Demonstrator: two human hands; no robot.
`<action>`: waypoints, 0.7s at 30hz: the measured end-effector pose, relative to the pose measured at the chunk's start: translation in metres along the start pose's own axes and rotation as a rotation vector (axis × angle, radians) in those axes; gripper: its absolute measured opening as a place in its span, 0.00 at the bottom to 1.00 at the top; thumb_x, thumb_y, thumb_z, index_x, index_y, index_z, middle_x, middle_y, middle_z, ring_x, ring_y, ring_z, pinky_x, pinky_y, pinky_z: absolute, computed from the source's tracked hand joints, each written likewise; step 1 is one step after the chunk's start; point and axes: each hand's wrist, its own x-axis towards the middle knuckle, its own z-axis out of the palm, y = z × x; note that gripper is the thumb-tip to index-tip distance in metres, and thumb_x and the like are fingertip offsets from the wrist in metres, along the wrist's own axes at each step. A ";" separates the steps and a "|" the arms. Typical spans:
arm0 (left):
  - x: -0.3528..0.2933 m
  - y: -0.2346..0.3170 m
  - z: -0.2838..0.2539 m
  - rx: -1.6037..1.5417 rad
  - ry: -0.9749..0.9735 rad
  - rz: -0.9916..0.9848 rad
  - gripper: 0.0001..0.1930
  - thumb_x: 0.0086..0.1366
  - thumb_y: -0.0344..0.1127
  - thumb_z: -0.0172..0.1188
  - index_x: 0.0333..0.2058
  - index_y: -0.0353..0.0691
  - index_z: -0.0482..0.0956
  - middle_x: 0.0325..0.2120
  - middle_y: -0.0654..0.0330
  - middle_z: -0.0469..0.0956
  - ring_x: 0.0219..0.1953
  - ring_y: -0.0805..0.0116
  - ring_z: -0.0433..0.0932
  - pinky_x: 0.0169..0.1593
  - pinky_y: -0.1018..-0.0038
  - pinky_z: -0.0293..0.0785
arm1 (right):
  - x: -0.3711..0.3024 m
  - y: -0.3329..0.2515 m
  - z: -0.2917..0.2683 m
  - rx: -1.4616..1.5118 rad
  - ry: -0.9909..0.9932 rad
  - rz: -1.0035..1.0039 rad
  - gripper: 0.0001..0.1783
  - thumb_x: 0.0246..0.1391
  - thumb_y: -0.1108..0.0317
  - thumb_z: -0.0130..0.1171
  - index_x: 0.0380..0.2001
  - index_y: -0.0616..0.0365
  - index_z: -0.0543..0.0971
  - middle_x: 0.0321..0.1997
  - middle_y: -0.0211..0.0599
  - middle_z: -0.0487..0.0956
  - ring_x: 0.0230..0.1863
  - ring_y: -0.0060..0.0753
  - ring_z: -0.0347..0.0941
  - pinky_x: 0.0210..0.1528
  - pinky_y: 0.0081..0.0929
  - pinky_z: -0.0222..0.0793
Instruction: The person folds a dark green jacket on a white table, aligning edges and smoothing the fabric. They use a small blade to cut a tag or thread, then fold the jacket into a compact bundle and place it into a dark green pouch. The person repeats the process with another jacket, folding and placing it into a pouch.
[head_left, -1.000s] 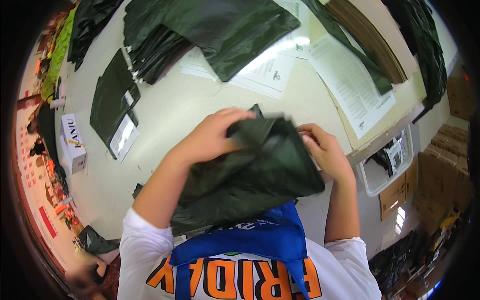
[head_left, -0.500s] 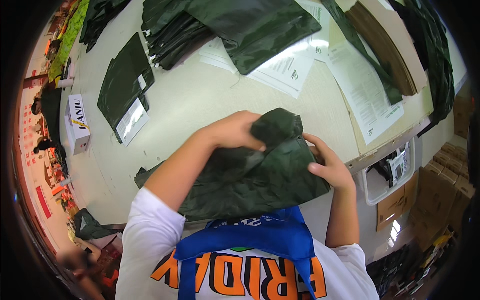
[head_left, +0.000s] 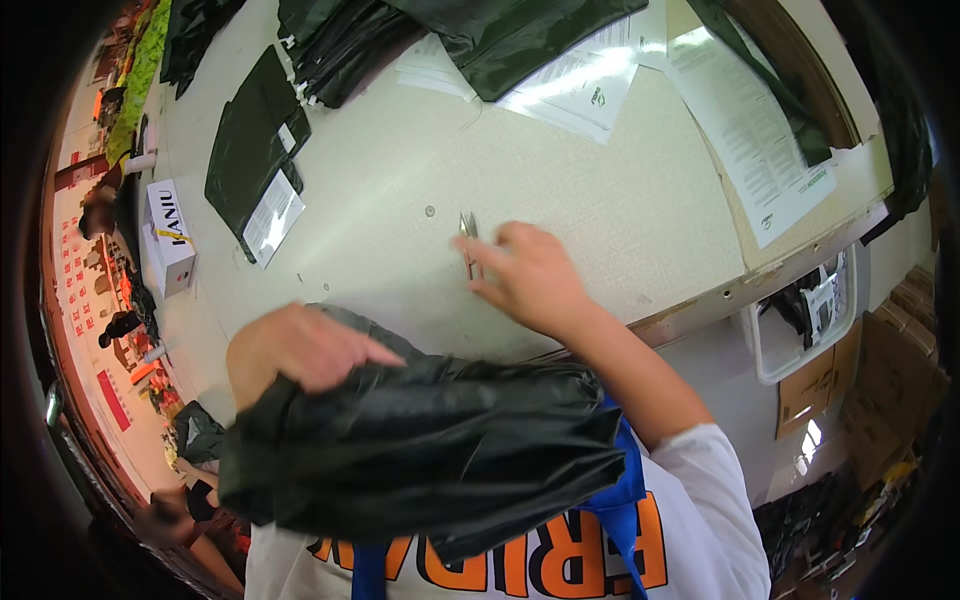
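A bundle of dark green, shiny coated fabric [head_left: 430, 450] is gathered against my chest, hanging in folds over the table's front edge. My left hand [head_left: 305, 350] is closed on its upper left part; the fingers are smeared by motion. Small metal thread snips [head_left: 469, 225] lie on the table, points facing away from me. My right hand [head_left: 530, 275] is over them, its index finger across the snips and its thumb beside their lower end, with a gap between the two. Some of its other fingers are curled and partly hidden.
On the pale table [head_left: 380, 180], a folded dark green piece [head_left: 255, 150] with a labelled clear bag lies at left. Stacked dark green pieces [head_left: 350, 50] and printed sheets [head_left: 590, 100] are farther back. A white bin [head_left: 850, 320] stands beyond the right edge, near cardboard boxes [head_left: 890, 360].
The fabric has been drawn off the tabletop toward my body. My right hand has let go of it and moved left to the snips, which were out of sight before.
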 end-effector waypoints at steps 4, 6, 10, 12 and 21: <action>0.047 0.004 -0.002 0.223 0.619 -0.392 0.20 0.44 0.32 0.67 0.38 0.32 0.77 0.33 0.58 0.79 0.33 0.65 0.76 0.45 0.70 0.73 | 0.022 0.029 0.020 -0.151 0.089 0.019 0.16 0.46 0.59 0.63 0.39 0.51 0.77 0.43 0.47 0.73 0.43 0.48 0.69 0.44 0.40 0.64; 0.058 -0.037 -0.044 0.295 0.425 -0.405 0.25 0.43 0.32 0.70 0.43 0.32 0.77 0.37 0.60 0.80 0.38 0.72 0.77 0.45 0.73 0.73 | 0.016 0.066 -0.008 -0.058 0.164 0.256 0.09 0.48 0.66 0.56 0.34 0.57 0.76 0.37 0.49 0.74 0.40 0.51 0.69 0.41 0.43 0.64; 0.119 -0.062 -0.061 -0.175 0.580 -0.767 0.37 0.42 0.26 0.74 0.54 0.29 0.69 0.41 0.57 0.80 0.43 0.66 0.77 0.51 0.73 0.71 | -0.029 0.097 -0.101 -0.457 0.620 0.361 0.13 0.45 0.79 0.54 0.38 0.60 0.76 0.37 0.50 0.74 0.42 0.53 0.71 0.44 0.42 0.69; 0.122 -0.090 -0.072 -0.082 0.577 -0.801 0.41 0.48 0.33 0.72 0.58 0.25 0.62 0.48 0.50 0.75 0.48 0.65 0.75 0.52 0.74 0.70 | -0.054 0.112 -0.126 -0.523 0.542 0.477 0.16 0.45 0.78 0.55 0.41 0.60 0.76 0.38 0.49 0.74 0.42 0.53 0.71 0.45 0.42 0.69; 0.117 -0.131 -0.072 0.253 0.676 -0.662 0.42 0.51 0.40 0.69 0.61 0.31 0.59 0.53 0.46 0.70 0.53 0.57 0.72 0.57 0.69 0.67 | -0.058 0.105 -0.149 -0.071 0.562 0.565 0.13 0.48 0.78 0.52 0.40 0.63 0.77 0.32 0.37 0.75 0.33 0.28 0.71 0.37 0.23 0.67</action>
